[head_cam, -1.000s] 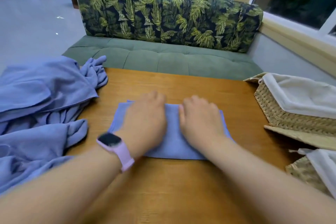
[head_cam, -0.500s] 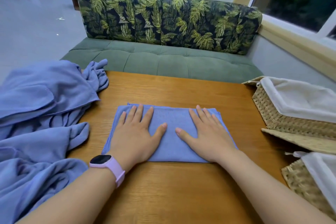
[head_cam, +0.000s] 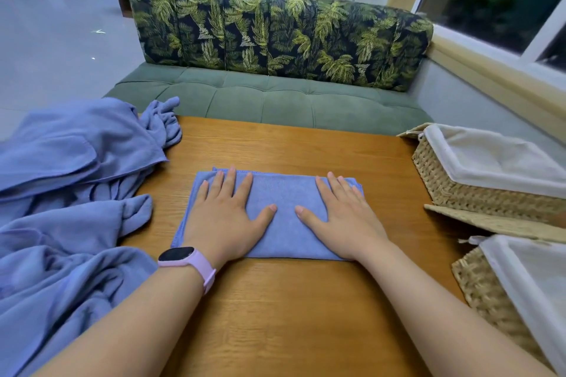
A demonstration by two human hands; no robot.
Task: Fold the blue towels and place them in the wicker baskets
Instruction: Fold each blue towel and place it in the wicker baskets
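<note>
Both hands are lying flat, palms down, fingers straight and spread, pressing on the folded towel [head_cam: 283, 217]; nothing is being gripped. Left hand [head_cam: 225, 217] is covering the towel's left half, fingertips reaching almost to the far edge, thumb pointing inward. Right hand [head_cam: 343, 217] is covering the right half, thumb pointing inward too; the two thumbs are sitting near each other but apart, with bare blue cloth between them. A pink smartwatch [head_cam: 183, 260] is sitting on the left wrist, at the towel's near left corner.

Going by size: the wooden table [head_cam: 291, 315] is holding everything. The heap of unfolded blue towels [head_cam: 67, 193] is lying crumpled along the table's left side, near the left hand but not touching it. The folded towel is lying as a flat rectangle in the table's middle, directly under both hands, well apart from the baskets.

Far wicker basket [head_cam: 441, 180] is standing at the right edge, beyond the right hand, lined with white cloth; only the liner is showing inside. Near wicker basket [head_cam: 487, 294] is standing closer on the right, partly cut off, also white-lined; its contents cannot be told. A flat wicker lid [head_cam: 490, 220] is lying between the two baskets.

A green bench [head_cam: 269, 101] with a leaf-print backrest is standing beyond the table.
</note>
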